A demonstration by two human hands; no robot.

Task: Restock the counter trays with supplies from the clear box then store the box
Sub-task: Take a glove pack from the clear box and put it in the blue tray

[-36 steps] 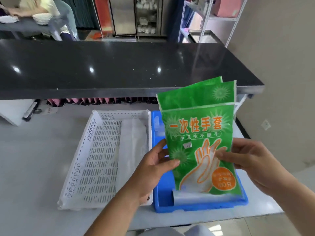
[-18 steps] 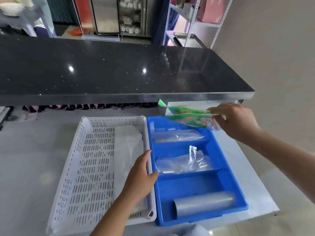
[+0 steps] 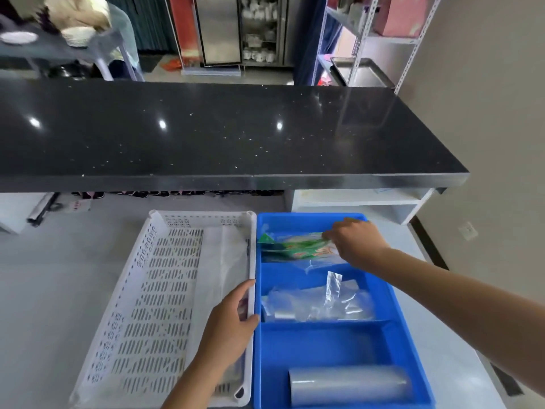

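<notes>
A blue divided tray point(image 3: 395, 296) sits on the white counter, right of a white perforated tray point(image 3: 159, 290). My right hand point(image 3: 352, 242) reaches into the blue tray's far compartment and grips the green glove packets point(image 3: 295, 249) lying there. Clear plastic bags point(image 3: 318, 302) fill the middle compartment and a clear roll point(image 3: 348, 385) lies in the near one. Resting on the white tray's right rim is my left hand point(image 3: 233, 326), fingers apart, holding nothing. The clear box is not in view.
A black raised countertop point(image 3: 224, 134) overhangs the back of the white work surface point(image 3: 53, 276). A low white shelf point(image 3: 359, 202) stands behind the blue tray. A clear plastic sheet point(image 3: 224, 261) lines the white tray's right side. The counter's edge drops off at right.
The green glove packets went from upright in both hands to flat in the blue tray's far compartment, carried by my right hand. My left hand let go and settled on the white tray's rim.
</notes>
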